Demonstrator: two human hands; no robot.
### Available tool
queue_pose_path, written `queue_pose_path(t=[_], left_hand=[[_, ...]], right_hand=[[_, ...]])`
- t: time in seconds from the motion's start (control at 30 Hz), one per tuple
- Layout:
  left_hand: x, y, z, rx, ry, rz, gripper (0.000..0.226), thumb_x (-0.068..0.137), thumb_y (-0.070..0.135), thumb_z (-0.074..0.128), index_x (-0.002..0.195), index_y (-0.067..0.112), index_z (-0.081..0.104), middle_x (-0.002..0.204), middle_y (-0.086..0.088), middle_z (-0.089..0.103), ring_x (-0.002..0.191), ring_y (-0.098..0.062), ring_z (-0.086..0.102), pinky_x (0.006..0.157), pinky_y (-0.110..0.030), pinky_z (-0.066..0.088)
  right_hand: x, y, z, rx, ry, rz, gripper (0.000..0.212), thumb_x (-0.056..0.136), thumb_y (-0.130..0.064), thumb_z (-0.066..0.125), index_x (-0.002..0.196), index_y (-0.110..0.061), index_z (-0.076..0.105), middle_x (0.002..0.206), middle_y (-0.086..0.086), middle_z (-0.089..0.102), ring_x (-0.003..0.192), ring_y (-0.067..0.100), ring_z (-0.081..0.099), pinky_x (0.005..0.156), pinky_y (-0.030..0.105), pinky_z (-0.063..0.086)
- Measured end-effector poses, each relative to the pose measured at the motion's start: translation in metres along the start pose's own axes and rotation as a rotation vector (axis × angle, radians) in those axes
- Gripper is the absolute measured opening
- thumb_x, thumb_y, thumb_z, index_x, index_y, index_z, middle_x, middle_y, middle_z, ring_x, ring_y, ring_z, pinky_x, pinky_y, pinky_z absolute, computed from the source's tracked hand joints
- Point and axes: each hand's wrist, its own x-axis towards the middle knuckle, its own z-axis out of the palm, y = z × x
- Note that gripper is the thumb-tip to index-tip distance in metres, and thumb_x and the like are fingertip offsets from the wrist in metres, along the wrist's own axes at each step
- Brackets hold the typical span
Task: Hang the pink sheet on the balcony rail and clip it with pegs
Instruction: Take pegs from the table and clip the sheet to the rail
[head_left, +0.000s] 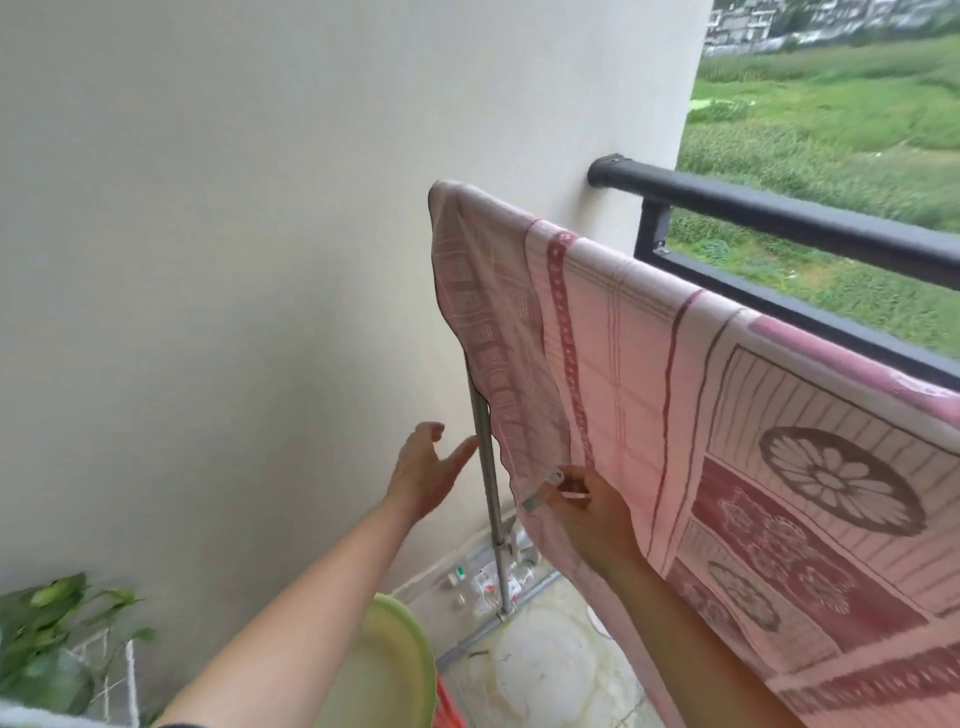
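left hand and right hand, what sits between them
Head view: the upright silver metal pole and the hanging edge of the pink patterned sheet lie between the left hand and the right hand, which pinches a pale peg.

Bare forearms, bare left hand (423, 470) and right hand (587, 512).

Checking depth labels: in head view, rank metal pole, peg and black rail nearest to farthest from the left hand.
1. metal pole, just right of the left hand.
2. peg, pinched in the right hand.
3. black rail, high up by the wall.
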Motion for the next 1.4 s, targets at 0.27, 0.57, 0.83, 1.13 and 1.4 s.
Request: queue_pose_path(t=[0.27,0.57,0.83,1.13,1.4], left_hand=[[0.105,0.025,0.025,-0.303,-0.168,0.149,0.112,0.06,0.078,0.072,0.149,0.026,0.028,0.152,0.005,0.04,0.14,-0.017,0.037,0.111,-0.041,0.038],[0.108,0.009,0.024,-0.229,-0.156,0.457,0.046,0.104,0.037,0.038,0.145,0.016,0.041,0.113,0.006,0.066,0.092,-0.014,0.059,0.078,-0.026,0.044],[0.105,-0.024,0.0,-0.393,-0.182,0.482,0.024,0.105,0.026,0.041,0.096,0.022,0.062,0.077,0.024,0.056,0.077,0.013,0.054,0.068,-0.009,0.038],[0.143,-0.005,-0.006,-0.935,-0.703,0.11,0.04,0.09,0.027,0.065,0.105,-0.01,0.069,0.107,-0.023,0.071,0.099,-0.026,0.066,0.097,-0.036,0.051],[0.16,0.005,-0.003,-1.014,-0.939,0.09,0.046,0.083,0.031,0.066,0.112,-0.005,0.067,0.097,-0.012,0.071,0.094,-0.025,0.066,0.1,-0.038,0.045]], right_hand=[[0.036,0.003,0.02,-0.087,0.183,0.14,0.02,0.087,-0.031,0.075,0.105,-0.026,0.067,0.093,-0.018,0.066,0.082,-0.001,0.062,0.068,0.012,0.041],[0.047,0.007,0.05,-0.144,0.271,0.243,0.026,0.089,-0.036,0.072,0.112,-0.028,0.062,0.1,-0.015,0.065,0.085,-0.002,0.06,0.071,0.016,0.045],[0.046,0.0,0.068,-0.158,0.245,0.215,0.02,0.088,-0.036,0.073,0.108,-0.035,0.067,0.096,-0.014,0.071,0.087,-0.001,0.065,0.074,0.015,0.047],[0.029,-0.002,0.071,-0.105,0.268,0.213,0.02,0.084,-0.04,0.076,0.103,-0.035,0.072,0.091,-0.008,0.075,0.089,0.014,0.071,0.087,0.041,0.058],[0.01,-0.019,0.064,-0.071,0.293,0.186,0.02,0.085,-0.039,0.075,0.104,-0.038,0.069,0.097,-0.008,0.073,0.093,0.015,0.07,0.081,0.035,0.06]])
